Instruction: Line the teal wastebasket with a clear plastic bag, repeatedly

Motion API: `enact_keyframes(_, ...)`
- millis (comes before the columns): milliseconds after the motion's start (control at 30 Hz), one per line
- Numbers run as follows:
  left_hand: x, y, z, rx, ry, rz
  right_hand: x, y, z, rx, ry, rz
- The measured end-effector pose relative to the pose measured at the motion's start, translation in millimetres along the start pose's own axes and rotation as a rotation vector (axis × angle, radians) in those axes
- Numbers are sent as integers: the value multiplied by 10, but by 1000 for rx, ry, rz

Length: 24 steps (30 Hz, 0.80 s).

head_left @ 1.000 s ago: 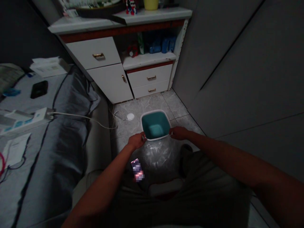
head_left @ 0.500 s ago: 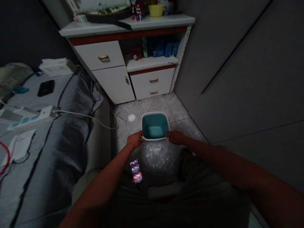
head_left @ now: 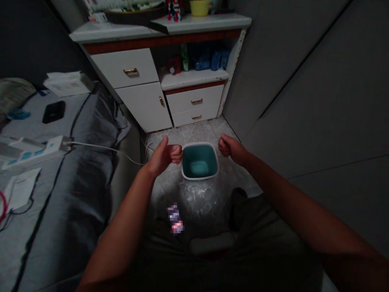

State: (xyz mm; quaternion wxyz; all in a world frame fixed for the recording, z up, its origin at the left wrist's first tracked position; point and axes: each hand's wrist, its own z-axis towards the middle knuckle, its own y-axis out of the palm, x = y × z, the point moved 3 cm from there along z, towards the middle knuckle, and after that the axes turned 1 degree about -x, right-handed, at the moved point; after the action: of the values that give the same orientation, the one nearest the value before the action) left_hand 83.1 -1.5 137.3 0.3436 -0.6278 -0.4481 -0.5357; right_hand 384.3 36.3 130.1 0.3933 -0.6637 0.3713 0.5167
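A teal bin (head_left: 197, 167) with a pale rim stands upright on the grey tiled floor between my hands. At its left rim is my left hand (head_left: 167, 155), fingers curled into a fist and thumb raised; whether it touches the rim I cannot tell. Just off the bin's upper right corner, my right hand (head_left: 230, 148) is closed in a fist. Nothing shows in either hand. A lit, blurred screen (head_left: 175, 219) lies below and left of the bin, near my lap.
Ahead stands a white cabinet (head_left: 138, 105) with drawers and an open shelf. On the left is a bed (head_left: 82, 182) bearing a power strip (head_left: 50, 148), a dark phone-like object (head_left: 54, 112) and papers. A cable (head_left: 106, 149) hangs to the floor. A grey panelled wall (head_left: 319, 101) rises on the right.
Both hands have let go of the bin's near corners and risen, curling into fists at either side. The bin appears to stay in about the same place.
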Motion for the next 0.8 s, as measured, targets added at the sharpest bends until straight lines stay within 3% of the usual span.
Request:
enact_keyframes(100,300,-71,-117,-44,-19,-110,-418,-10,-5,-84,-64,170)
enact_keyframes(167,299,-140,-18,-30,-36,-162,-477,-46,73,-126,-30,194)
enact_keyframes(300,-36,-337,408,63,-112,-215,-134,-227,377,-89,168,118)
enact_keyframes(400,-179,-478,561,93,-129,-230,103,-378,544,3,215,104)
enact_keyframes(600,2,-525,464,106,-18,-292,95,-436,578,144,119,129)
enact_keyframes(700,-90,-502,453,230,50,-172,153,-351,529,202,-10,-103)
enact_keyframes(800,-371,-481,442,300,28,110,381,-110,440,64,-73,-456)
